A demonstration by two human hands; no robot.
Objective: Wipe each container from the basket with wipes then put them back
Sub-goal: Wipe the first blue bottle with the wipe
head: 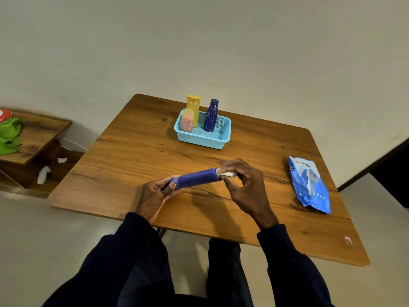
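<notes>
**Both hands are working a wipe on the end of a purple bottle**

The left hand (155, 196) is gripping one end of the purple bottle (195, 178), with its fingers curled round that end and the thumb pressing on the side facing the camera. The bottle is lying nearly level in the air, tilted a little upward toward the right, over the middle of the table (132, 151) and closer to its near edge than to its far one. The right hand (245, 187) is pinching a bunched white wipe (225, 173) between thumb and fingertips and is holding it against the bottle's other end. Dark sleeves are covering both arms down to the wrists.

Toward the far edge of the table a light blue basket (202, 137) is sitting with three containers standing in it: a yellow bottle (193, 104) at its far left corner, a pink bottle (187, 120) just in front of the yellow one, and a dark blue bottle (211, 116) near the middle. A blue pack of wipes (309, 185) is lying flat near the right edge of the table, well apart from the hands.

Off to the left, a low wooden shelf (37, 134) is carrying a green cloth (8, 136), and white scraps (44, 173) are lying on the floor beside it.
</notes>
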